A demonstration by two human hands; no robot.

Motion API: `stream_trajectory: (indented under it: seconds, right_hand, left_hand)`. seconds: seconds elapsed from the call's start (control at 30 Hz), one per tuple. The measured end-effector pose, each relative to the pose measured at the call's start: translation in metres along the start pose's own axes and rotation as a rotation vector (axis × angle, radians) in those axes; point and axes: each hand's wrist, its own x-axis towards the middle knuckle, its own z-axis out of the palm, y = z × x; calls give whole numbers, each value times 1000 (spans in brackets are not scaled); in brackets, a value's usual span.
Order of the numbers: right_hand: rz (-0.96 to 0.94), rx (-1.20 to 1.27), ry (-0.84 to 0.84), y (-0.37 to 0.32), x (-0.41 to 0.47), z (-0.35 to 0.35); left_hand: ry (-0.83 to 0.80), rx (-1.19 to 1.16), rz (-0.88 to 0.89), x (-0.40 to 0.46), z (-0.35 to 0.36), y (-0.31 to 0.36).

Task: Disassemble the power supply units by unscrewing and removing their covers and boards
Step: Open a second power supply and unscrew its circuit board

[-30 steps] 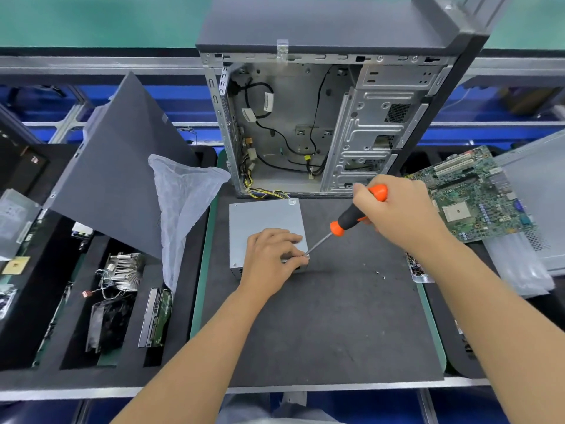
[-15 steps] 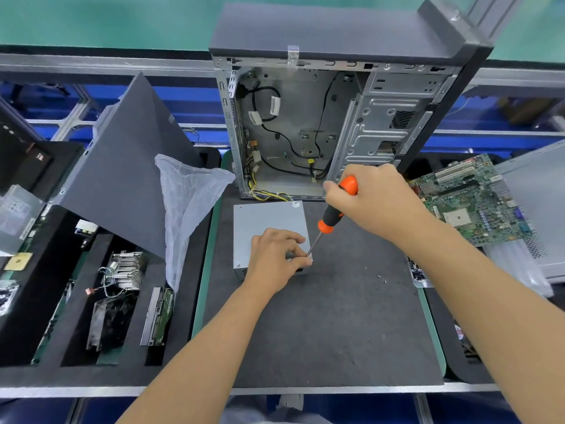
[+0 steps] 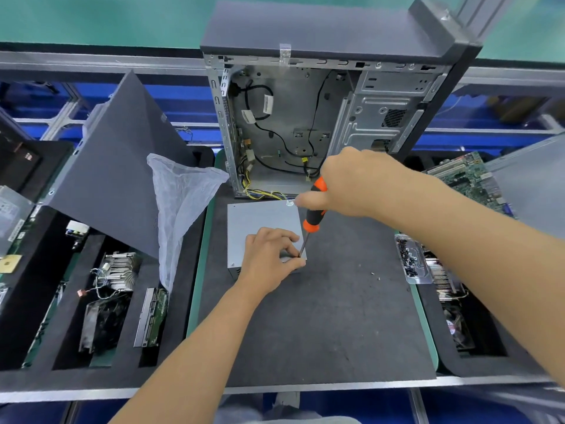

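Your left-hand fingers (image 3: pixel 284 240) are lying curled over the near right corner of the power supply unit (image 3: pixel 261 220), with thumb and forefinger closing almost together around the tip of the screwdriver (image 3: pixel 311 220); whether they are pinching the shaft or a screw there is too small to tell. Your left hand (image 3: pixel 269 258) is pressing the unit down on the dark mat (image 3: pixel 321 325), which is likely keeping the box from turning while you are working the screw and steadying the tip in its head.

Your right hand (image 3: pixel 351 185) is wrapping fully round the orange-and-black handle from above, fingers closed tight, thumb lying along the grip. You are holding the tool steeply, nearly upright, so that the push is probably going straight down into the screw.

You are keeping the unit flat on the mat just in front of the opened computer case (image 3: pixel 305 117), cover on. A tray of screws (image 3: pixel 411 260) is sitting at the mat's right edge, within reach for whatever you are taking out.
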Motion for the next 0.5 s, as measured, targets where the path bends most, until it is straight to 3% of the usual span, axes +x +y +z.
stream_trajectory:
  seconds: [0.23,0.4,0.5]
  right_hand:
    - [-105,-87,-185,1,-1,-11]
    - [-200,114,-287,8,-7,-10]
    - [-175,164,-265,3,-12,-10]
  left_hand:
    - [2,26,34,-3,1,-5]
    - [-2,18,41,-4,1,-4]
    - [4,-16,19,-4,-1,-1]
